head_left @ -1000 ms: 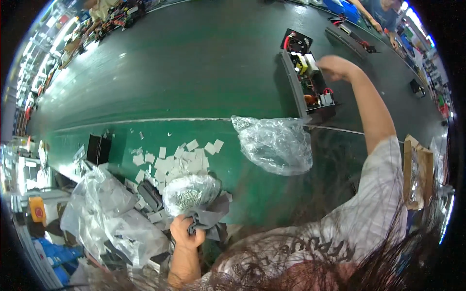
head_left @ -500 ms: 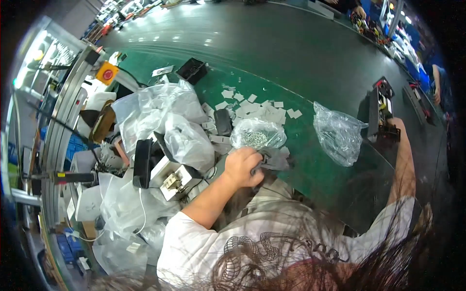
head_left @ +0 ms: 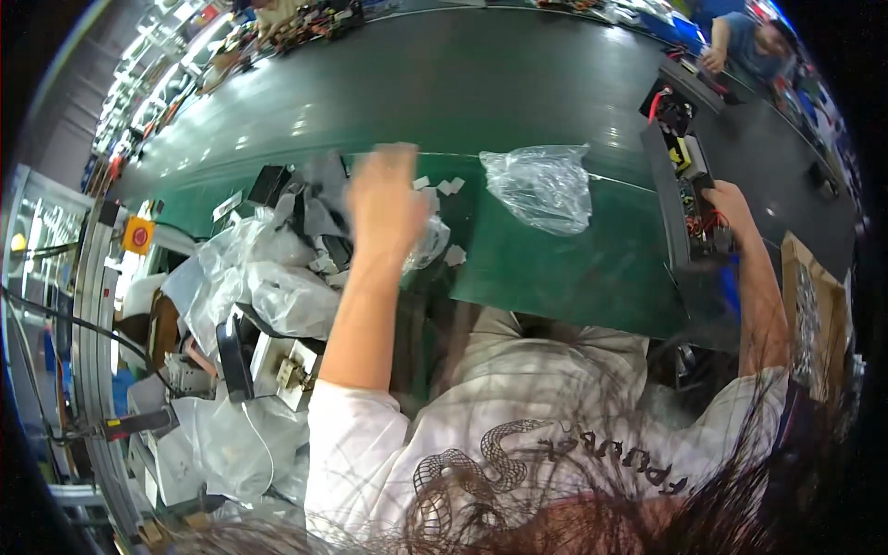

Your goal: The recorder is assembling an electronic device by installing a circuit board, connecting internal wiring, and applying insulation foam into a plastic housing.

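My left hand (head_left: 387, 190) is raised over the far part of the green work surface (head_left: 546, 277), smeared by motion. Right beside it, to the left, a dark grey cloth (head_left: 324, 190) hangs or lies over the pile; whether my fingers still hold it is not clear. My right hand (head_left: 731, 213) grips the near right edge of a long black housing (head_left: 659, 176) with circuit boards, a yellow part and red wires inside. Between the hands lies a clear plastic bag (head_left: 541, 190). A bag of small metal pieces (head_left: 427, 245) is partly hidden by my left forearm.
Plastic bags (head_left: 291, 296), a black box (head_left: 270, 185) and a white device (head_left: 287, 370) crowd the left side. White cards (head_left: 451, 186) are scattered beyond. A dark conveyor belt (head_left: 444, 83) runs past, with another person (head_left: 754, 46) at far right. A cardboard box (head_left: 814, 314) stands right.
My left hand has swung forward and left from near my lap, and the grey cloth has gone the same way. The black housing remains at my right hand. The whole view has shifted.
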